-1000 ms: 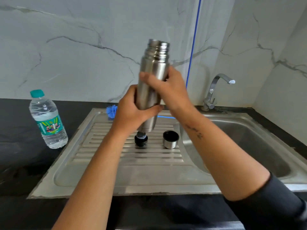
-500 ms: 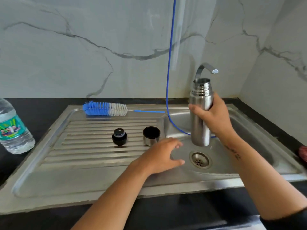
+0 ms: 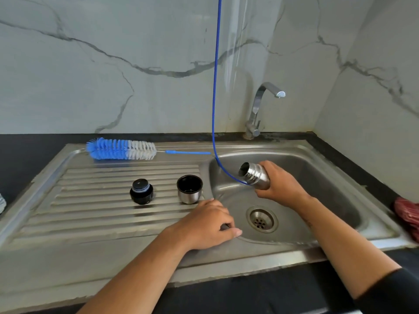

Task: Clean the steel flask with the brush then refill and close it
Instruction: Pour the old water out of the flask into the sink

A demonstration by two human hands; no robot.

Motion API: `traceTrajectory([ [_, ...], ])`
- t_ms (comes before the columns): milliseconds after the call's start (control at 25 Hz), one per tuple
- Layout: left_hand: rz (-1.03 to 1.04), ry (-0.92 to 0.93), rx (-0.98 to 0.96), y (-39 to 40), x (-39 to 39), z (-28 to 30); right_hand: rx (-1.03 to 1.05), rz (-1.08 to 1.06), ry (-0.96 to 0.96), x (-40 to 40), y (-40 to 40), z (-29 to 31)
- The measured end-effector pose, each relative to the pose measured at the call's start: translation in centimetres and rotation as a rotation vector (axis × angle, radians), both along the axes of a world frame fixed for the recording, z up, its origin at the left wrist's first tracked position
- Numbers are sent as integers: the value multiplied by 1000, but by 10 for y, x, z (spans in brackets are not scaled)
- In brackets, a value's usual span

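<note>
**Flask tipped over the sink basin, mouth open**

I recorded the right hand [image 3: 280, 185] curled round the steel flask [image 3: 255, 175], gripping its body. The flask lay tilted well over above the basin of the sink [image 3: 317, 168], its threaded open mouth pointing left and slightly up. I could not tell whether anything was coming out of it.

The left hand [image 3: 205, 224] rested on the sink rim beside the drain [image 3: 261, 219], fingers loosely curled and holding nothing.

On the ribbed draining board [image 3: 90, 200] I noted the black stopper [image 3: 141, 191] and, just right of it and apart from it, the steel cup lid [image 3: 189, 189], standing with its opening up. The bottle brush [image 3: 121, 148], blue and white bristles, lay along the back edge of the board. A blue cord [image 3: 215, 87] hung down from above into the basin near the flask mouth. The tap [image 3: 260, 105] stood behind the basin. A red cloth [image 3: 407, 214] showed at the right edge.
</note>
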State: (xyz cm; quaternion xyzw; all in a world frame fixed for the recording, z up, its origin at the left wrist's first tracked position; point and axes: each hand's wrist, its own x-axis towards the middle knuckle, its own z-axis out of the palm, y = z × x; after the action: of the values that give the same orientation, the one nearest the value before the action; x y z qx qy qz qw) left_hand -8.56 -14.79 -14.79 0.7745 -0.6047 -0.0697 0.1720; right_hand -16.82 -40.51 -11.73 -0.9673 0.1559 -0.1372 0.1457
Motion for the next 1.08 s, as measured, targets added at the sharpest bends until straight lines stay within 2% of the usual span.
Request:
traceTrajectory([
  [120, 8, 12, 2, -1, 0, -1, -142, 4, 105, 4, -4, -8],
  [320, 4, 48, 5, -2, 2, -2, -252, -3, 143, 7, -5, -18],
  [1080, -27, 54, -22, -3, 5, -5, -430, -24, 34, 12, -6, -23],
])
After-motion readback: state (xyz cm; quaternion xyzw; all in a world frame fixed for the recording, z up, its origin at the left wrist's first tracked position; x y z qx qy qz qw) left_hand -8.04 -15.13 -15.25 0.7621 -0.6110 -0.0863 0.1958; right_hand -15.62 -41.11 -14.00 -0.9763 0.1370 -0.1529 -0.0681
